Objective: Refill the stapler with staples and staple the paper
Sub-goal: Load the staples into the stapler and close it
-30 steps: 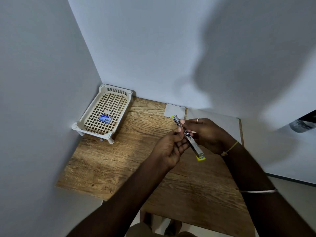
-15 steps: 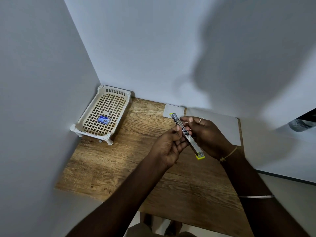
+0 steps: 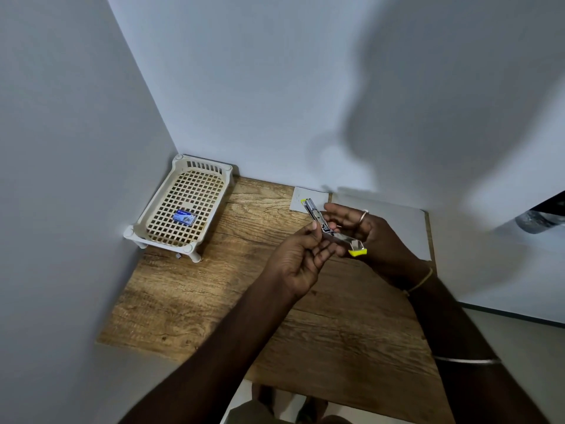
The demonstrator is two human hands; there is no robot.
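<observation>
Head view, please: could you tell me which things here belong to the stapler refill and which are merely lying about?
For the job: stapler, held in left hand and right hand; blue staple box; paper sheet.

Lying about: cream basket; small paper slip.

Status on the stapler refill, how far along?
Done: stapler picked up and opened. In hand: both the left hand and right hand work at its metal channel. Left: paper lies unstapled on the table; staple box sits in the basket.

Home desk nook: wood tabletop, plastic tray
</observation>
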